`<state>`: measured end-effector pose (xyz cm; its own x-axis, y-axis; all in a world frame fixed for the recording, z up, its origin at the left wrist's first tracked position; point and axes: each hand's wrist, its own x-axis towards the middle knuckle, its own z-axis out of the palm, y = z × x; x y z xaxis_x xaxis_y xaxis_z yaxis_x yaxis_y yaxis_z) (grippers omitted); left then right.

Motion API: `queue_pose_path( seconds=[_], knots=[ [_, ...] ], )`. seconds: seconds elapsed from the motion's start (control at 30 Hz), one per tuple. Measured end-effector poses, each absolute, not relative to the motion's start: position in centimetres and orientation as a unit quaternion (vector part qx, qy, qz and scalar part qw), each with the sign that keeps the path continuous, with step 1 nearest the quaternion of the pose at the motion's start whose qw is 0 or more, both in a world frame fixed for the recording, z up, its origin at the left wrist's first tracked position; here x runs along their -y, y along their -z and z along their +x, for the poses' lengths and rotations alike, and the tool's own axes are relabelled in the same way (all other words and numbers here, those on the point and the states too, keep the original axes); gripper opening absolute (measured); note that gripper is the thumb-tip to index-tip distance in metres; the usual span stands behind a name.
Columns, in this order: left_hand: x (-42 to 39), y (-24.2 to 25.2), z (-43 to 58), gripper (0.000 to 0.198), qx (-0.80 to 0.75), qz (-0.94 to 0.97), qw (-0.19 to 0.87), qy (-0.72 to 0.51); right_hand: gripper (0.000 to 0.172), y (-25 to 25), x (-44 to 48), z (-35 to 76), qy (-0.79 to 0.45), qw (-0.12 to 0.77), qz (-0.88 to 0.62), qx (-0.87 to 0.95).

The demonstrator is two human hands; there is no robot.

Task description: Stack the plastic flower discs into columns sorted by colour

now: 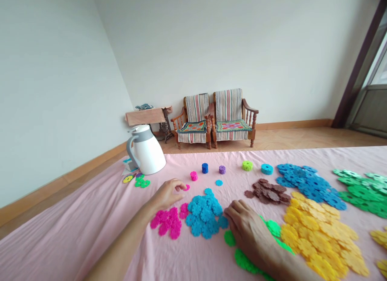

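My left hand pinches a small pink disc at its fingertips, just above the pink disc pile on the pink tablecloth. A short pink stack stands a little beyond it. My right hand lies palm down with its fingers curled over the bright green disc pile, next to the light blue pile; whether it holds a disc is hidden.
Small stacks stand in a row: dark blue, purple, lime, cyan. Piles of brown, blue, yellow and dark green discs lie right. A white jug stands far left. Two armchairs stand behind.
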<state>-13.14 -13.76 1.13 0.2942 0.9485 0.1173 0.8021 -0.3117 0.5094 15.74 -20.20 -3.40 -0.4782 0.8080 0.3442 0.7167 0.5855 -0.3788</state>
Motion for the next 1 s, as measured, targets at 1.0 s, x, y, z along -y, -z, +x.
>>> queue_pose_path(
  seconds=[1.0],
  knots=[
    [11.1,-0.5,-12.9,0.024,-0.569,0.793,0.107,-0.188,0.025,3.6,20.2,15.7,-0.074,0.250,-0.447,0.855]
  ],
)
